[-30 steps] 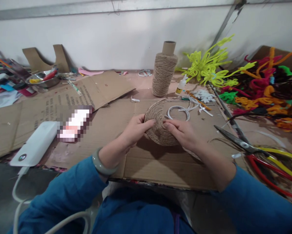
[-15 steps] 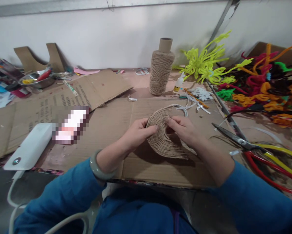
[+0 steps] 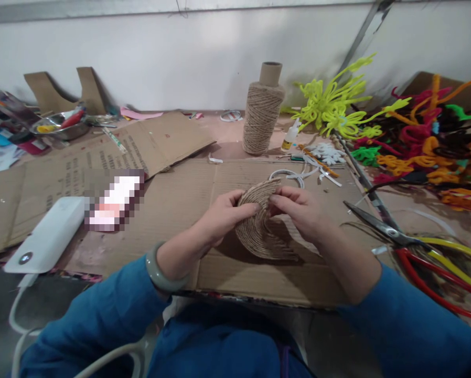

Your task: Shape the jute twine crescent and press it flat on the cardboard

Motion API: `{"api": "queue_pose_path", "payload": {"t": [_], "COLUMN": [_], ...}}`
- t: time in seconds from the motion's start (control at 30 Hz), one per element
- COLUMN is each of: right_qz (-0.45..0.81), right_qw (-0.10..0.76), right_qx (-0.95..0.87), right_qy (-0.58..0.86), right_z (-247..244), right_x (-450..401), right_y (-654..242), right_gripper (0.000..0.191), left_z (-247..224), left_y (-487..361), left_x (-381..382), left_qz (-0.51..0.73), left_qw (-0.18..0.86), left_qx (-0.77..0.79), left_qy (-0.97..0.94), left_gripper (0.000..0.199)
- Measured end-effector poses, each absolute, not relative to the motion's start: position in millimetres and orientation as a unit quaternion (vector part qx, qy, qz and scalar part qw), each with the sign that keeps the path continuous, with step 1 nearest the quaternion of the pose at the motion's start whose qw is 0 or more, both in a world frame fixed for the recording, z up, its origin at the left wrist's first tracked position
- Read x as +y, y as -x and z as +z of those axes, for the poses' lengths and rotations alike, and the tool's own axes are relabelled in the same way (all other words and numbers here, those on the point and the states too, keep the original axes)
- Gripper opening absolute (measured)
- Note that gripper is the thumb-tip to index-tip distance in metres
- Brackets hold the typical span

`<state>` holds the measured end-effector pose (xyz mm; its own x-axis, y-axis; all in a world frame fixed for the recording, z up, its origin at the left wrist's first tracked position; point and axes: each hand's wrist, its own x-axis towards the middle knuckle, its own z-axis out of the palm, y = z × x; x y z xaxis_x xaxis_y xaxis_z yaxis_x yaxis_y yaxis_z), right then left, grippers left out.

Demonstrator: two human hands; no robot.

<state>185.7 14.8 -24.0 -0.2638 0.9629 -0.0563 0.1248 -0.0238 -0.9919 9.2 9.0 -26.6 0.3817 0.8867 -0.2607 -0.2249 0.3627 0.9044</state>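
Note:
A C-shaped piece covered in rows of jute twine (image 3: 255, 233) is held above the cardboard sheet (image 3: 172, 226), its opening to the right. My left hand (image 3: 229, 212) grips its left side, thumb on the twine face and fingers behind. At the inner curve, my right hand (image 3: 298, 207) pinches near the upper end of the piece; its fingertips are partly hidden. Behind the piece lies a white ring, perhaps a tape roll (image 3: 301, 181). A tall cone of jute twine (image 3: 262, 118) stands farther back, with a small glue bottle (image 3: 288, 139) to its right.
Large scissors (image 3: 393, 233) with red and yellow handles lie at the right. Colourful pipe-cleaner shapes (image 3: 432, 152) pile up behind them. To the left are a white power bank (image 3: 49, 236) with a cable, a blurred phone (image 3: 115, 202) and a metal bowl (image 3: 60, 131).
The twine piece has tilted, so its face shows narrower and its lower end sits farther left. My right fingers have shifted slightly at the inner curve. My left hand keeps its grip.

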Motion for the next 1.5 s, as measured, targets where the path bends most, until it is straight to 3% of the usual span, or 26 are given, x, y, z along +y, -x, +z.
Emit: {"api": "queue_pose_path", "payload": {"t": [0.43, 0.97, 1.5], "right_qz": [0.537, 0.487, 0.556], "right_qw": [0.414, 0.397, 0.387], "right_qx": [-0.569, -0.629, -0.588], "right_qy": [0.466, 0.459, 0.441], "right_z": [-26, -27, -29], "right_x": [12, 9, 10], "right_y": [-180, -178, -179], "right_gripper": [0.023, 0.019, 0.025], "left_z": [-22, -19, -16], "left_y": [-13, -12, -11], "left_x": [4, 2, 4], "left_qz": [0.437, 0.4, 0.405], "left_qw": [0.699, 0.71, 0.705], "left_qx": [0.401, 0.433, 0.425], "left_qy": [-0.399, -0.385, -0.398], "left_gripper": [0.021, 0.024, 0.023]}}
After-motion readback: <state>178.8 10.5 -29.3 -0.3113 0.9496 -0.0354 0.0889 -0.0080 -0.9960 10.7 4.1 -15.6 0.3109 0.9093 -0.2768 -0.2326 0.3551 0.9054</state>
